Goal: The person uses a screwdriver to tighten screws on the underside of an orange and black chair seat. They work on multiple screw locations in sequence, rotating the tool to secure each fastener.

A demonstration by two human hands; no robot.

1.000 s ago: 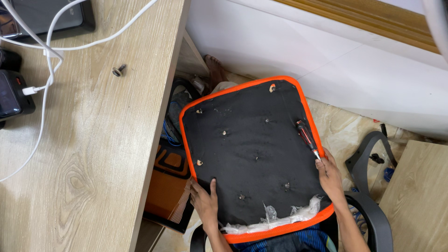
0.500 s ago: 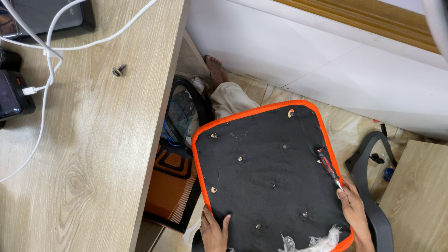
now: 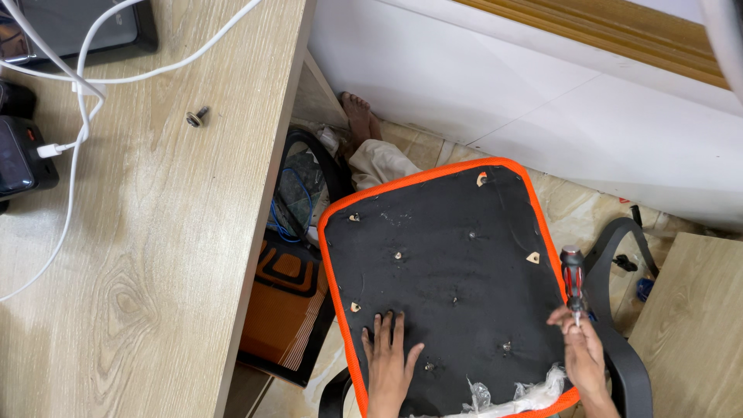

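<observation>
At the far left a light wooden desk top (image 3: 155,255) carries a white cable (image 3: 73,139), a dark flat device (image 3: 77,27) at its far edge, a small black device (image 3: 19,159) plugged into the cable, and a loose dark screw (image 3: 196,117); right of the desk, on the floor, lies a black and orange mat (image 3: 282,310); next comes the upturned black chair seat with orange edging (image 3: 449,271), its underside facing up, with clear plastic wrap (image 3: 526,395) at its near edge; the left hand (image 3: 388,364) lies flat and spread on the seat's near part, gripping nothing; the right hand (image 3: 582,352) is closed round the shaft of a red-and-black-handled screwdriver (image 3: 573,280) at the seat's right edge; a black chair armrest (image 3: 619,310) curves just beyond.
</observation>
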